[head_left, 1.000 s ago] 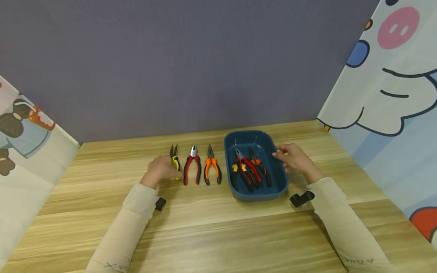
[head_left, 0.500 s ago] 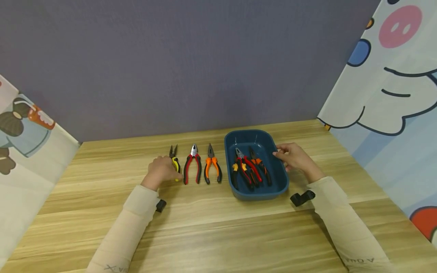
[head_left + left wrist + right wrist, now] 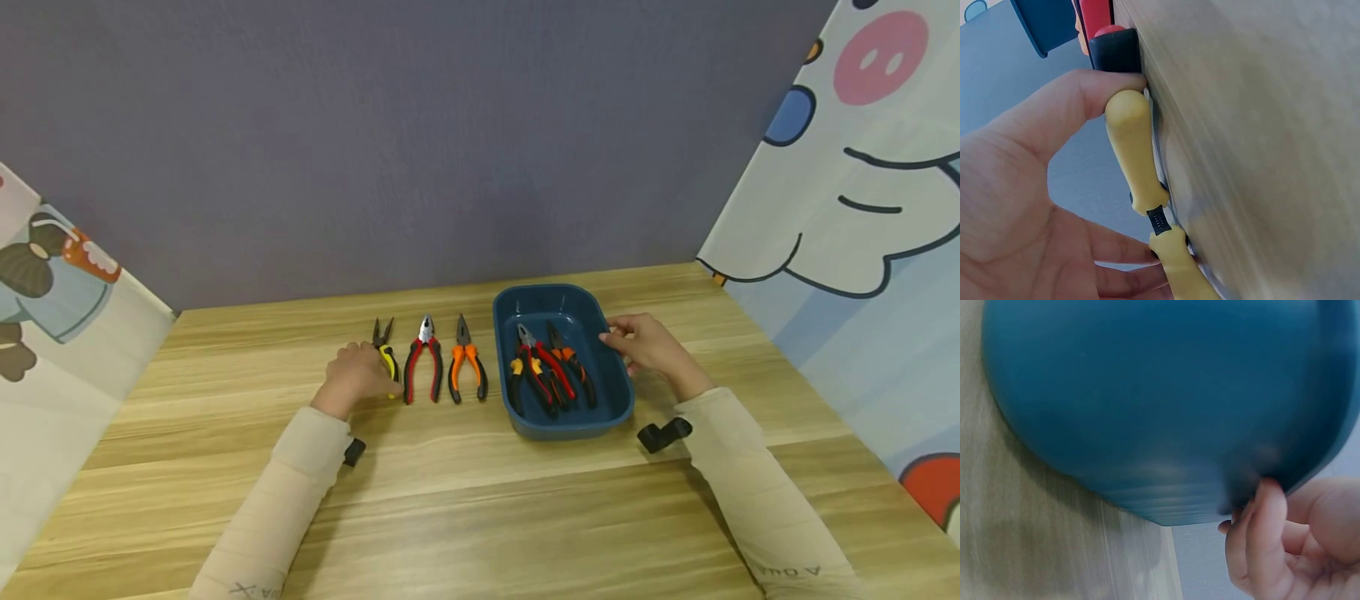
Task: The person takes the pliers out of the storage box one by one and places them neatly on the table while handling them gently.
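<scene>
Yellow-handled pliers (image 3: 389, 360) lie on the wooden table (image 3: 420, 500) under the person's left hand (image 3: 356, 377), their dark, parted tips pointing away beyond its knuckles. The left hand grips the handles: its wrist view shows the thumb against the end of one yellow handle and fingers curled at the other.

Just to the right of the left hand, near the thumb, lie red-and-black pliers (image 3: 426, 335); next, farther toward the right hand (image 3: 649, 343), come orange-and-black pliers (image 3: 459, 357). Both have their handles spread and turned toward the person.

Between these and the right hand sits a deep blue bin (image 3: 562, 432). The right hand pinches its near rim, thumb above and fingers curled on the outer side. Inside, to the left of the right hand, several pliers (image 3: 557, 371) overlap in a heap, with red, orange and yellowish parts on black handles; their exact number is hard to tell. Cream sleeves (image 3: 277, 500) cover both forearms. Beyond the hands rises a grey wall (image 3: 375, 167).
</scene>
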A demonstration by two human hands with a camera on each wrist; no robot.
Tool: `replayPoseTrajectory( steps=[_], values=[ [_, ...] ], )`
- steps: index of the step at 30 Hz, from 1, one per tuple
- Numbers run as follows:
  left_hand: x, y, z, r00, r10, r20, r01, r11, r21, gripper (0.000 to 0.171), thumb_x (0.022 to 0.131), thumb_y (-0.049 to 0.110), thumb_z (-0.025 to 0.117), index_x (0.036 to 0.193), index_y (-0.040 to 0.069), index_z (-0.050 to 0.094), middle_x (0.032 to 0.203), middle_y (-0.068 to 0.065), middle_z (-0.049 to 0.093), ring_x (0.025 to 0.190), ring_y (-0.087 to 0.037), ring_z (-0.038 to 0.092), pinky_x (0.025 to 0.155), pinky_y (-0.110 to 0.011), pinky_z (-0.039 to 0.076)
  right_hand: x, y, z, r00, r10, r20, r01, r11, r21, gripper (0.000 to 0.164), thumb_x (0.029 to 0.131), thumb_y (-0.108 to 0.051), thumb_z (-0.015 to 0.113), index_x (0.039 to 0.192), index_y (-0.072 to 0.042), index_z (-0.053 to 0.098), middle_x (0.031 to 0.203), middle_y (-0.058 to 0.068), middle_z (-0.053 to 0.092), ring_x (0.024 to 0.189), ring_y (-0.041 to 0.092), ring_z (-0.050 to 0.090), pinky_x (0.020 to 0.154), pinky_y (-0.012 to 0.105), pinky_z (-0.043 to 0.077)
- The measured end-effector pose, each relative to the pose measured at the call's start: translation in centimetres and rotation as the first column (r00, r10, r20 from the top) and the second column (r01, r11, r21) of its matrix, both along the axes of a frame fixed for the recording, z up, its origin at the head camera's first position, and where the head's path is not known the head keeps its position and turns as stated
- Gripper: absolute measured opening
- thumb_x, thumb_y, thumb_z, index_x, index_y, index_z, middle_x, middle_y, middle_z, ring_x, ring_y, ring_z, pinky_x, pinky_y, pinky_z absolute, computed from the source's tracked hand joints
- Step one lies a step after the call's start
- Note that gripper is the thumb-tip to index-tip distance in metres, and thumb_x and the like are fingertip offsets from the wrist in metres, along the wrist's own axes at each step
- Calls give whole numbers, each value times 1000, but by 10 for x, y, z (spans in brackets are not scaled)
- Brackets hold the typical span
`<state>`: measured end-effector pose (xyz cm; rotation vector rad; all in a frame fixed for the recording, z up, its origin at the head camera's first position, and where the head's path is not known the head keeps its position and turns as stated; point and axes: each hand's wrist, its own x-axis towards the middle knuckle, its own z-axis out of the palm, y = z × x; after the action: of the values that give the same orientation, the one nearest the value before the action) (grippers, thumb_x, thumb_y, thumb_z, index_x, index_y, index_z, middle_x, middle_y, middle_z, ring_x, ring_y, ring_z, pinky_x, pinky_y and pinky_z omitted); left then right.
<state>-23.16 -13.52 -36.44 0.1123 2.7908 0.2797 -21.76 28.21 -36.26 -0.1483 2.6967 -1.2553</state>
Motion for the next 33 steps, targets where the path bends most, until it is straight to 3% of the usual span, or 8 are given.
replayPoseTrajectory(
  steps=[15,33],
  values=[
    [1,0,-2,1000,-6,12,6,1000,0,94,72,49,74,129,-17,38,123,-32,43,115,-47,42,84,-57,43,2,0,1,1000,3,4,-3,1000,-6,46,95,-13,55,131,14,44,89,18,60,45,19,56,48,41,52],
    [3,-2,2,999,-35,27,34,999,40,103,73,48,74,134,-21,28,132,-37,35,118,-51,37,89,-60,41,2,-1,2,1000,7,0,-7,1000,-19,44,95,-13,55,130,13,46,86,16,60,44,19,55,46,40,52]
  ],
)
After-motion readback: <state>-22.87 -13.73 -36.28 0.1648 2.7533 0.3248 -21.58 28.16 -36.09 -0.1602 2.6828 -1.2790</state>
